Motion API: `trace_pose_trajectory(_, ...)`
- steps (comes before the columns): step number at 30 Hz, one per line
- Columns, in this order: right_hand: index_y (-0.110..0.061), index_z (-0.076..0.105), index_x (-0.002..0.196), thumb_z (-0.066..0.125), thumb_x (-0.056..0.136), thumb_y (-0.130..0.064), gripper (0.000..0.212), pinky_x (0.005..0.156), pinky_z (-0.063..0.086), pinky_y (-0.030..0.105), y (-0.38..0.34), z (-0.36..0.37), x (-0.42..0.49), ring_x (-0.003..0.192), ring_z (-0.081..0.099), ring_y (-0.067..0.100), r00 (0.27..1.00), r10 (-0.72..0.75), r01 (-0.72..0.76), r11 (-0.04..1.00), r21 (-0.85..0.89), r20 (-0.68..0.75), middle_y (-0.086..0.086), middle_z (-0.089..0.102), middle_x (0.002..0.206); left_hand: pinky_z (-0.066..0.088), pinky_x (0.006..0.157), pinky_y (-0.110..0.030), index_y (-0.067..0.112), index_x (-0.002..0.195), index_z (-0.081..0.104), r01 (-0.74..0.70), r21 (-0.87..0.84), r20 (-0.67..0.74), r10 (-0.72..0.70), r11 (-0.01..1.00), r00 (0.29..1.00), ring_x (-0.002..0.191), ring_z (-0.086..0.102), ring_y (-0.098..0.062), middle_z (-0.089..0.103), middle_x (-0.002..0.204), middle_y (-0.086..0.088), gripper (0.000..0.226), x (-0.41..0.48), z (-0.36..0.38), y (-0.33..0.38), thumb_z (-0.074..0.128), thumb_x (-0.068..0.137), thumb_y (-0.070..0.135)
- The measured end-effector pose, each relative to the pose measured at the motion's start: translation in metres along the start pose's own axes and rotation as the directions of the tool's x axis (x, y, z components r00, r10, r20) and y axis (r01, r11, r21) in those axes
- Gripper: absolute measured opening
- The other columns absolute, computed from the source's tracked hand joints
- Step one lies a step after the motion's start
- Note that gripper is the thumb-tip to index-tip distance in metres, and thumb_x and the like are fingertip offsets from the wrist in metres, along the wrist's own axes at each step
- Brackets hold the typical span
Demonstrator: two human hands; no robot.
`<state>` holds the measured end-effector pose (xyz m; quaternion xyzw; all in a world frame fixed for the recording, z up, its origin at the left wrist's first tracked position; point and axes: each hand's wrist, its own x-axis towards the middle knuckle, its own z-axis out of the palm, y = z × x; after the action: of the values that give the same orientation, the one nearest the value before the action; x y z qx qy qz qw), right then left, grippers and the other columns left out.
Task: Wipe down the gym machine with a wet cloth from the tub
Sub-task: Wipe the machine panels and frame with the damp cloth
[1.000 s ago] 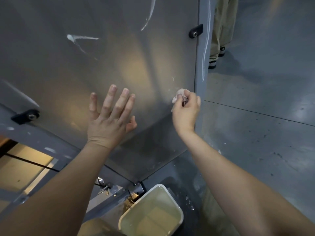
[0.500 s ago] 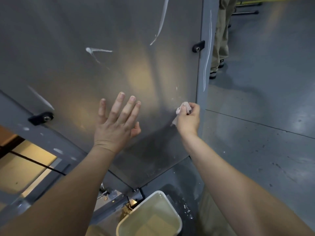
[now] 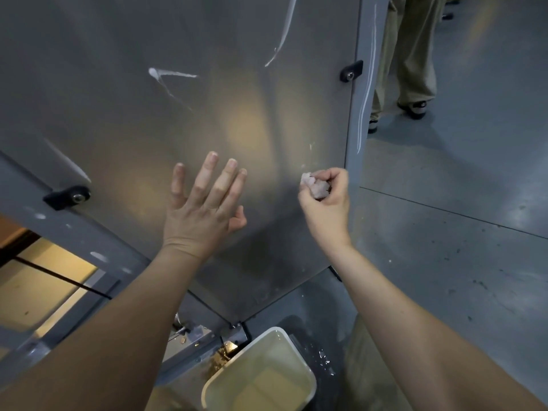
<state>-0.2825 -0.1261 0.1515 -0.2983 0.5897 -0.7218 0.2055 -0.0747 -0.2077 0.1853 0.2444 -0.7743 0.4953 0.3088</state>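
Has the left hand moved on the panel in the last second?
No. The left hand stays flat on the panel, same spot right of the lower-left black clip.

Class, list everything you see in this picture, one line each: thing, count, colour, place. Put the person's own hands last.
panel: one, grey metal with white streaks, fills the upper left
black brackets: two, one at the panel's right edge, the other at lower left
cloth: one, pale pink, bunched, near the panel's right edge
tub: one, white, holds water, on the floor at bottom centre
floor: grey, right side, wet beside the tub
legs: another person's, beige trousers, top right
left hand: one, flat on the panel, fingers spread
right hand: one, grips the cloth
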Motion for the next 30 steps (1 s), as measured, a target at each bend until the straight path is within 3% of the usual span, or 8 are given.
trace_pose_trajectory(4,-0.027,0.065,0.090,0.066,0.080,0.005,0.033,0.083,0.047,0.017,0.003,-0.009,-0.001,0.094,0.058,-0.004,0.999,-0.026,0.028,0.998,-0.056,0.037,-0.004,0.043,0.121,0.014,0.120,-0.061,0.017,0.140,0.062,0.001,0.001,-0.001,-0.001,1.000,1.000,0.145,0.039,-0.031,0.058,0.147,-0.004,0.059,0.000,0.000,0.000,0.060,0.085,0.037)
trace_pose_trajectory(7,-0.020,0.070,0.102,0.068,0.088,0.003,0.027,0.086,0.048,0.019,0.006,-0.015,0.002,0.100,0.064,0.003,0.997,0.020,-0.022,0.999,0.024,0.076,0.002,0.060,0.121,0.013,0.121,-0.061,0.017,0.140,0.062,0.003,0.002,-0.003,-0.003,1.000,1.000,0.145,0.038,-0.031,0.058,0.147,-0.004,0.059,-0.001,0.000,0.001,0.060,0.085,0.037)
trace_pose_trajectory(9,-0.020,0.062,0.117,0.067,0.091,0.002,0.034,0.092,0.051,0.021,0.005,-0.020,0.000,0.108,0.067,0.014,0.994,0.065,-0.076,0.988,0.131,0.087,0.006,0.069,0.121,0.013,0.121,-0.061,0.017,0.140,0.062,0.005,0.002,-0.007,-0.005,1.000,1.000,0.145,0.038,-0.031,0.058,0.147,-0.004,0.059,-0.001,0.001,0.000,0.060,0.085,0.036)
trace_pose_trajectory(12,-0.018,0.051,0.121,0.065,0.093,0.002,0.037,0.091,0.052,0.021,0.005,-0.025,0.003,0.102,0.068,0.011,0.991,0.108,-0.121,0.978,0.168,0.083,0.007,0.072,0.119,0.012,0.122,-0.061,0.017,0.141,0.061,0.003,0.000,-0.017,-0.003,1.000,1.000,0.145,0.039,-0.032,0.055,0.148,-0.004,0.060,-0.001,0.002,0.000,0.060,0.084,0.036)
trace_pose_trajectory(16,-0.022,0.065,0.102,0.069,0.092,-0.021,0.011,0.096,0.057,0.037,0.011,-0.022,0.019,0.101,0.072,0.015,0.997,0.082,-0.082,0.994,0.074,0.010,0.010,0.065,0.120,0.010,0.123,-0.061,0.017,0.141,0.061,-0.001,0.002,-0.009,0.001,1.000,1.000,0.146,0.037,-0.032,0.045,0.152,-0.003,0.060,-0.002,0.003,0.000,0.060,0.085,0.037)
trace_pose_trajectory(20,-0.039,0.063,0.097,0.061,0.094,-0.021,0.019,0.092,0.055,0.033,0.019,-0.019,0.021,0.096,0.067,0.004,0.994,0.019,-0.034,0.990,-0.137,-0.106,-0.002,0.069,0.112,0.008,0.124,-0.060,0.017,0.141,0.061,0.000,-0.001,-0.008,0.000,1.000,1.000,0.146,0.037,-0.031,0.044,0.152,-0.002,0.060,-0.001,0.003,0.000,0.060,0.085,0.037)
trace_pose_trajectory(25,-0.016,0.072,0.106,0.059,0.097,-0.016,0.016,0.083,0.043,0.008,0.022,-0.003,0.006,0.089,0.059,0.011,0.991,-0.051,0.019,0.968,-0.248,-0.123,0.005,0.062,0.107,0.009,0.123,-0.060,0.017,0.142,0.061,0.002,0.003,-0.007,-0.002,1.000,1.000,0.146,0.036,-0.031,0.044,0.152,-0.002,0.061,-0.001,0.002,0.000,0.061,0.084,0.037)
trace_pose_trajectory(30,-0.013,0.070,0.101,0.060,0.097,-0.018,0.012,0.083,0.044,0.013,0.006,0.011,0.011,0.096,0.062,0.021,0.982,-0.062,0.026,0.980,-0.197,-0.178,-0.006,0.058,0.096,0.008,0.124,-0.060,0.017,0.142,0.060,-0.002,0.012,-0.003,0.002,1.000,1.000,0.146,0.037,-0.031,0.044,0.152,-0.003,0.061,0.000,0.003,0.000,0.060,0.084,0.036)
